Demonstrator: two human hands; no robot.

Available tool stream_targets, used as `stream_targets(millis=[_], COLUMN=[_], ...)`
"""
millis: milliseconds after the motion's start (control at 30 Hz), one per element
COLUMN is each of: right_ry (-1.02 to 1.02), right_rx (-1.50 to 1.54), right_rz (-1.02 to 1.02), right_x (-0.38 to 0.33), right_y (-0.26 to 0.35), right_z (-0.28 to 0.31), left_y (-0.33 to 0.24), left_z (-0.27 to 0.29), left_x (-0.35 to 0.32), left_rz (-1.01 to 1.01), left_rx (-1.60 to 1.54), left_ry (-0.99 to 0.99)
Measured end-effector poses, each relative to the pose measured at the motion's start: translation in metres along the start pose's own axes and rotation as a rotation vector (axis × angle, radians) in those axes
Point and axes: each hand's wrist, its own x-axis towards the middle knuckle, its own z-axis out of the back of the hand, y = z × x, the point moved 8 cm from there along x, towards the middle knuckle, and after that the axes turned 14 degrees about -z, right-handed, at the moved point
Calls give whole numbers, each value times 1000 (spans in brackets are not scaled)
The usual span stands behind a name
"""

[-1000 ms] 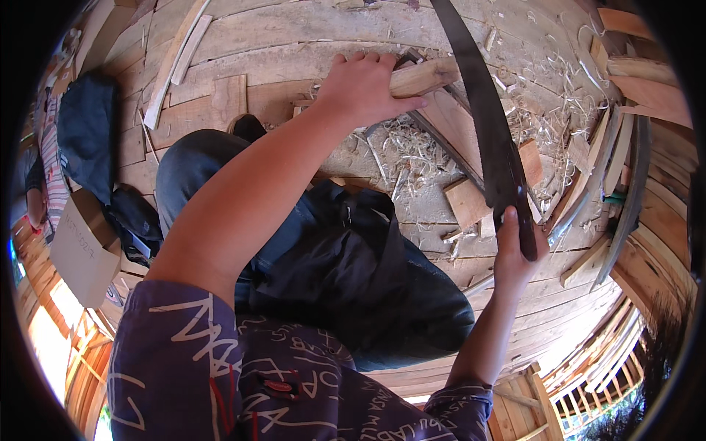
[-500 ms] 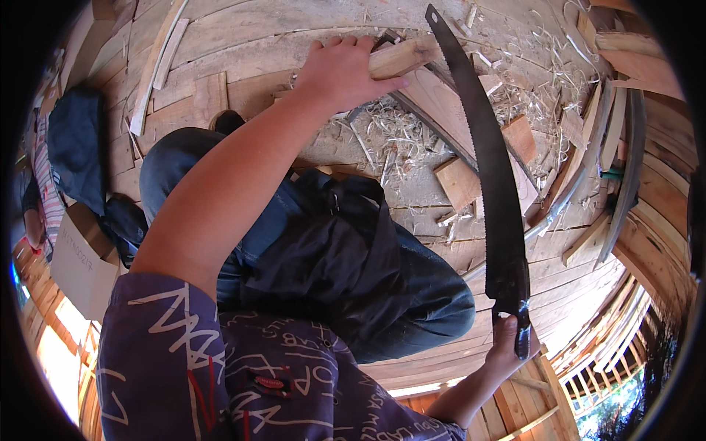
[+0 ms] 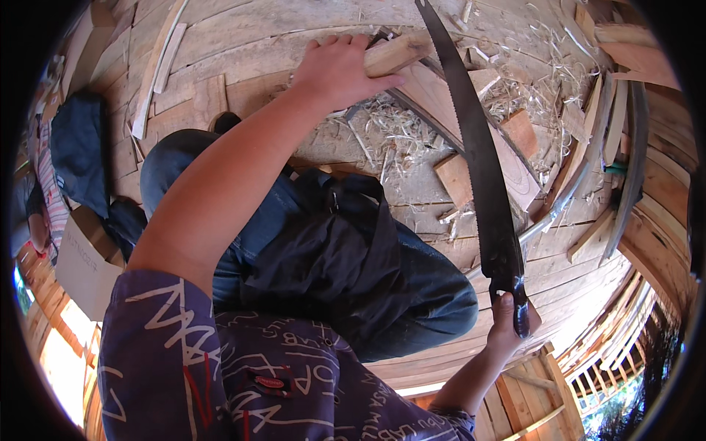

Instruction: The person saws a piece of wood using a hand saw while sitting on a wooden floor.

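My right hand (image 3: 506,323) is wrapped round the dark handle of a hand saw (image 3: 478,158), its long curved blade reaching away from me with the teeth on the left. Near the blade's far end, the toothed edge passes close by the end of a short wooden bar (image 3: 401,55); whether they touch I cannot tell. My left hand (image 3: 334,70) grips that bar, thumb along its near side and fingers over the far side. Under the bar and blade lies a wide plank (image 3: 441,99) with a dark edge strip, slanting across the floor.
Curly wood shavings (image 3: 397,140) and small offcuts (image 3: 454,180) litter the plank floor. Long boards (image 3: 625,154) lie to the right. My crossed legs (image 3: 412,294) are below the saw. At the left are a cardboard box (image 3: 88,264), a dark bag (image 3: 77,151) and part of another person (image 3: 33,220).
My right hand has pushed the saw forward and slightly left, so the blade's tip now reaches the picture's top edge. My left hand and the wooden bar have hardly shifted.
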Motion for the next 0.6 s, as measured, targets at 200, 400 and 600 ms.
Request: stream_targets(millis=[200, 400, 600], right_ry=[64, 50, 167], right_rx=[126, 104, 63], right_rz=[19, 107, 147], right_x=[33, 91, 72], right_y=[55, 135, 113], right_z=[-59, -113, -110], left_y=[3, -2, 2], left_z=[3, 4, 3], left_x=[-3, -1, -2], left_rz=[9, 13, 28], left_rx=[-23, -80, -99], left_ry=[26, 28, 32])
